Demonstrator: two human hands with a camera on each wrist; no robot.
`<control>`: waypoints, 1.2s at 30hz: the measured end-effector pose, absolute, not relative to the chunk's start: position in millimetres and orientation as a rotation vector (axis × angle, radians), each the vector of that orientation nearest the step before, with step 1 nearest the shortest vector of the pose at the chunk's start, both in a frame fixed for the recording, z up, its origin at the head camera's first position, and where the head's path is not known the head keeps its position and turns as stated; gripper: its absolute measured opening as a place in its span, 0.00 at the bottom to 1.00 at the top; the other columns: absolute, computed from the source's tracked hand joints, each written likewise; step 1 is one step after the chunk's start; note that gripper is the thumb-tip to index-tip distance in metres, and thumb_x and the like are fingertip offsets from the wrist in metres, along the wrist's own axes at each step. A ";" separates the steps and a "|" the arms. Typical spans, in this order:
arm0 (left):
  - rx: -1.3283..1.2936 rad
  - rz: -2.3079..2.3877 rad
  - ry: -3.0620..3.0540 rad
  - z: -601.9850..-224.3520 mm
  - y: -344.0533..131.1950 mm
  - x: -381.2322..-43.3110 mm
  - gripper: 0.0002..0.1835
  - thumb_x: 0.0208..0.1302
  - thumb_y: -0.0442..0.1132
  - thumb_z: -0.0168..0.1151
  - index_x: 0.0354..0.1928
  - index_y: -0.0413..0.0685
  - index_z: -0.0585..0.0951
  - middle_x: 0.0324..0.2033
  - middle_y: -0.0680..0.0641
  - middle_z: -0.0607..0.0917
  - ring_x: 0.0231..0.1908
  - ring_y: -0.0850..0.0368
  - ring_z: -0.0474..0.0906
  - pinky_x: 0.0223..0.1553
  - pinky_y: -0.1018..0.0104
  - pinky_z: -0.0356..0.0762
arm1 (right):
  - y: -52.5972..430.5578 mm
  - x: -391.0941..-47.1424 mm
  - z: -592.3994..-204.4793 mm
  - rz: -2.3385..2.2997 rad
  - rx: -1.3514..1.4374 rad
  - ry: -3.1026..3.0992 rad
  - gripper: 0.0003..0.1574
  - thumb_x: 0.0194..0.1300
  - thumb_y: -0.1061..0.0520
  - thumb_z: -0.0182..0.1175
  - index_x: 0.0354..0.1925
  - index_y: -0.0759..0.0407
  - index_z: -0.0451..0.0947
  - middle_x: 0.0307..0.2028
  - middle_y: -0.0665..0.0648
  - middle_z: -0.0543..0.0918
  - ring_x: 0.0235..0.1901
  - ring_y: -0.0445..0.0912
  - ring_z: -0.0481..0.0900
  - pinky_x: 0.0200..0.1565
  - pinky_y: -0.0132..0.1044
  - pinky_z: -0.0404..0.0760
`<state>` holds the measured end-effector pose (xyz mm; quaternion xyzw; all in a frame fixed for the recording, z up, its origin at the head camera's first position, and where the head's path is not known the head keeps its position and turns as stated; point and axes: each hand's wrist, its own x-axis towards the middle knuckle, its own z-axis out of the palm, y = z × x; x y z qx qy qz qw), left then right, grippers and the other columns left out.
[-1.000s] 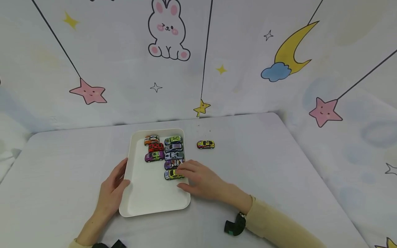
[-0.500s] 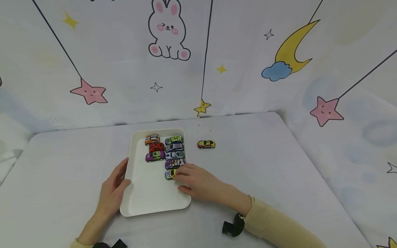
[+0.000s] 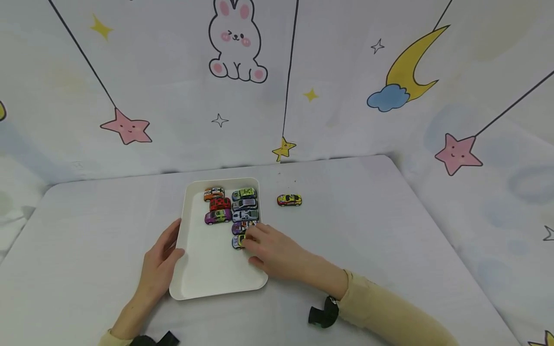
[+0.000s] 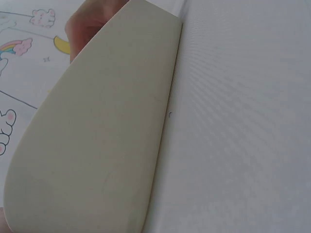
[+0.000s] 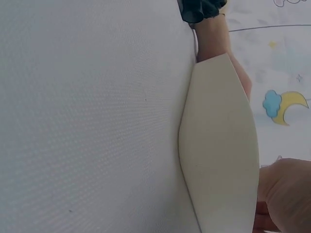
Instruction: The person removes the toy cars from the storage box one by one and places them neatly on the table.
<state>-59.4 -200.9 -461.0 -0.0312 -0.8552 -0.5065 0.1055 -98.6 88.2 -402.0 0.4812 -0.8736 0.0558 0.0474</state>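
Observation:
My left hand holds the left side of a white tray, its thumb at the rim and its other fingers partly hidden beyond the wall. Over the tray's right rim reaches my right hand, its curled fingers on a yellow-and-white toy car that they partly cover. This car is the nearest in the right column, just below a purple toy car. In the left column are an orange toy car, a red one and a purple-and-green one. The wrist views mainly show the tray's outer wall.
A yellow-and-red toy car stands on the white-covered table, right of the tray. Further toy cars fill the back of the right column. Behind the table hangs a white backdrop with cartoon prints.
My right fingers have shifted slightly left over the yellow-and-white toy car, hiding more of it. The left hand keeps its place on the tray. The whole head view has shifted slightly.

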 end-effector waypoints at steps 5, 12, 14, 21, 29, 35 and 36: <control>-0.097 -1.494 -2.522 -460.8 -200.7 -60.7 0.35 0.66 0.24 0.50 0.75 0.50 0.64 0.68 0.35 0.72 0.64 0.35 0.70 0.54 0.90 0.64 | 84.0 -100.1 -401.7 0.077 1.399 -2.654 0.15 0.66 0.53 0.65 0.50 0.55 0.81 0.49 0.51 0.77 0.47 0.44 0.73 0.52 0.33 0.76; -0.110 -1.490 -2.513 -461.5 -201.3 -59.9 0.35 0.66 0.24 0.51 0.75 0.49 0.64 0.68 0.33 0.72 0.65 0.63 0.71 0.54 0.90 0.64 | 76.0 -103.1 -401.1 0.013 1.342 -2.658 0.14 0.68 0.56 0.62 0.50 0.58 0.82 0.50 0.54 0.81 0.48 0.47 0.76 0.54 0.36 0.77; -0.117 -1.495 -2.506 -461.6 -201.4 -59.6 0.35 0.66 0.23 0.51 0.75 0.49 0.64 0.68 0.33 0.71 0.62 0.76 0.68 0.54 0.90 0.64 | 74.5 -104.0 -400.8 -0.018 1.326 -2.652 0.13 0.68 0.56 0.62 0.49 0.58 0.83 0.48 0.53 0.82 0.48 0.47 0.77 0.54 0.36 0.77; -0.121 -1.497 -2.500 -461.0 -200.4 -59.7 0.35 0.66 0.23 0.51 0.75 0.48 0.64 0.68 0.33 0.72 0.65 0.68 0.70 0.55 0.90 0.64 | 70.8 -106.9 -402.1 -0.092 1.305 -2.641 0.12 0.68 0.56 0.62 0.47 0.58 0.85 0.45 0.53 0.84 0.47 0.47 0.78 0.53 0.36 0.78; -0.105 -1.482 -2.525 -460.9 -199.8 -60.9 0.35 0.66 0.24 0.51 0.75 0.48 0.64 0.68 0.34 0.71 0.65 0.36 0.70 0.55 0.90 0.64 | 68.5 -108.1 -402.0 -0.151 1.318 -2.669 0.11 0.66 0.58 0.63 0.46 0.57 0.84 0.45 0.52 0.85 0.46 0.46 0.78 0.53 0.36 0.78; -0.105 -1.491 -2.519 -462.4 -200.8 -61.7 0.35 0.66 0.23 0.51 0.75 0.47 0.64 0.68 0.33 0.71 0.65 0.36 0.69 0.55 0.90 0.64 | 67.8 -107.2 -402.9 -0.149 1.334 -2.688 0.13 0.64 0.62 0.63 0.47 0.58 0.84 0.46 0.53 0.85 0.47 0.47 0.77 0.53 0.37 0.77; -0.105 -1.491 -2.517 -462.7 -201.2 -61.7 0.35 0.66 0.23 0.51 0.75 0.47 0.64 0.68 0.33 0.71 0.65 0.38 0.70 0.55 0.90 0.64 | 67.9 -106.9 -403.2 -0.143 1.335 -2.685 0.13 0.64 0.62 0.63 0.47 0.58 0.83 0.47 0.53 0.85 0.47 0.47 0.77 0.53 0.37 0.78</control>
